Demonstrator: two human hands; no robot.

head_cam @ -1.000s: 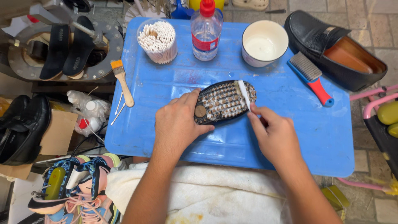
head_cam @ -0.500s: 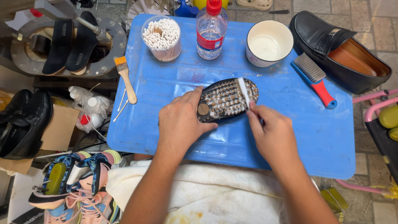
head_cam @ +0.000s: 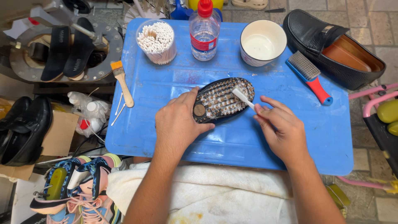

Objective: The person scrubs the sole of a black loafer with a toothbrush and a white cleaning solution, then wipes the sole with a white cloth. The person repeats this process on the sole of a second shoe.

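Unchanged since 0.5 s ago: left hand [head_cam: 178, 124] pins the upturned studded shoe [head_cam: 222, 99] by its heel. Long axis runs lower-left to upper-right; right hand [head_cam: 282, 128] pinches 1 white brush [head_cam: 242, 98] across the toe end.

floor [head_cam: 375, 37] — grey stone tiles | blue plastic table [head_cam: 290, 141] | light — even, bright

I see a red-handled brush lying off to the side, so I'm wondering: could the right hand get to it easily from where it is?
Probably yes. The red-handled brush lies on the blue tray up and right of the right hand, with only bare tray between them. But the fingers hold a small white brush, which would need setting down first.
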